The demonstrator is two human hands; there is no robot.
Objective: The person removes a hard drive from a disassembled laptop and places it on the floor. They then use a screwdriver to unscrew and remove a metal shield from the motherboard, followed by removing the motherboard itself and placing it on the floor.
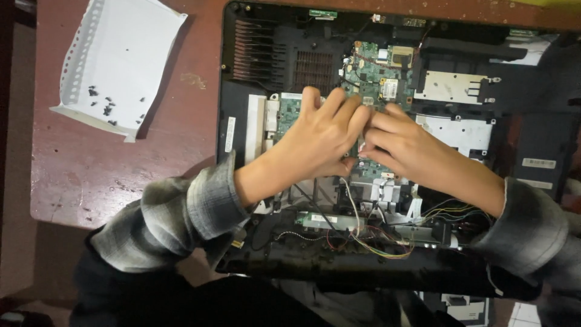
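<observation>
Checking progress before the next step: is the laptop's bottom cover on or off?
Off. The laptop lies with its green circuit board, copper heatsink fins and coloured wires exposed; both hands rest on the board.

My left hand [321, 136] and right hand [405, 148] cover the middle of the green circuit board [378, 69]; my fingertips' grip stays hidden.

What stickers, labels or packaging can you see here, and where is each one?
White paper tray: top left on the table, holding small dark screws.
Narrow white sticker: upright on the open machine's left edge.
Grey rectangular sticker: right side, on black casing.
Long white label: below the left hand.
</observation>
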